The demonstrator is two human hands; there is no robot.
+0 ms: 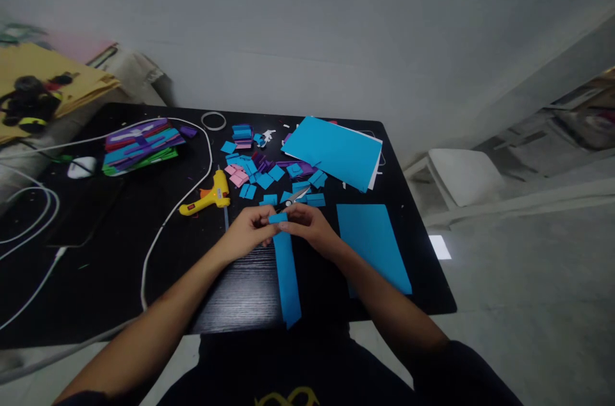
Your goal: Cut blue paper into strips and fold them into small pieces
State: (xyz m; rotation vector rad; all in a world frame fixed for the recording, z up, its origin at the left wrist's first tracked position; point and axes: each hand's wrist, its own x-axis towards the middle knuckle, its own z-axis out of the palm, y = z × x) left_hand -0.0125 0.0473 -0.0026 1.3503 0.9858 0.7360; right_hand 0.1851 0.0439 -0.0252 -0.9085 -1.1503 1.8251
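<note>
Pinching blue strip [288,278] at top with left hand [241,234] and right hand [317,231] | likely to steady the fold | near scissors [298,195]

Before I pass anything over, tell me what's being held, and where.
A long blue paper strip, held at its far, folded end between the left hand and the right hand.

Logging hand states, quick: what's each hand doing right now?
Left hand: closed on the blue strip, at its top end.
Right hand: closed on the same end.
</note>
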